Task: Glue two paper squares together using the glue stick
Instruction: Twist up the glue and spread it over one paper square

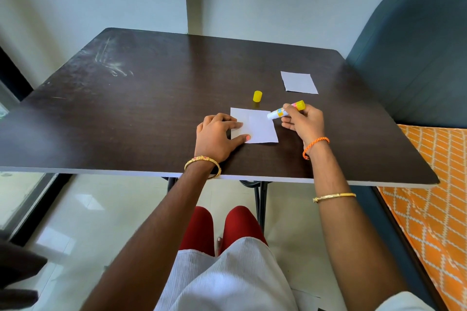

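While left hand point(216, 137) presses flat, hiding near white paper square point(255, 126) edge | right hand point(303, 121) grips uncapped glue stick point(285, 110), tip at square's right corner | round yellow cap point(257, 96) just beyond.

Under my hands the desk point(151, 108) shows dark wood-grain laminate, matt and scuffed pale at its far left corner, bearing two matt white paper squares point(257, 126) point(299, 82) and a glossy yellow plastic cap point(257, 96).

Desk point(151, 98): near paper square point(257, 129) front centre; cap point(257, 96) just behind it; far paper square point(299, 82) behind, rightward.
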